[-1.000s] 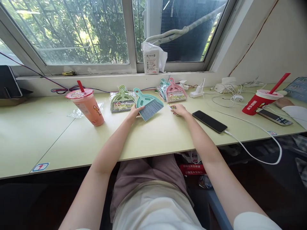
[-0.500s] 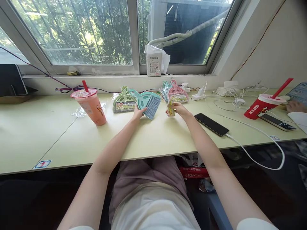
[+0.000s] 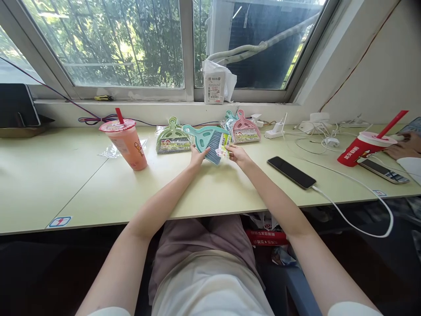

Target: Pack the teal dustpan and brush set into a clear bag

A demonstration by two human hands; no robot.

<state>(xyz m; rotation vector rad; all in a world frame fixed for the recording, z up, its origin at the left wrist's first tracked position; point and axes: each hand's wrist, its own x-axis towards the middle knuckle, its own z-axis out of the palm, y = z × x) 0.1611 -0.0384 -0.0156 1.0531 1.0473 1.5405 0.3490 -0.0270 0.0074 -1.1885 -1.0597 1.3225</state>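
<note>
My left hand (image 3: 198, 156) is closed on a teal dustpan and brush set (image 3: 203, 137), gripping its lower left edge above the table. Grey-blue bristles of the brush (image 3: 213, 149) show on its right side. My right hand (image 3: 237, 154) pinches a yellow-green printed card label (image 3: 224, 145), which overlaps the bristles from the front. Behind my left hand lies a wrapped green dustpan set (image 3: 173, 138). Beyond my right hand are a wrapped pink dustpan set (image 3: 245, 128) and another teal one (image 3: 230, 116), partly hidden by it.
An orange drink cup (image 3: 128, 147) with a clear wrapper beside it stands at left. To the right lie a phone (image 3: 291, 172) on a white cable, a tilted red cup (image 3: 363, 148) and a second phone (image 3: 383, 170). Another person's hand (image 3: 406, 147) rests at the far right.
My right hand has brought the card label leftward onto the bristles of the teal set. My left hand and the set have shifted slightly right. The view has turned a little.
</note>
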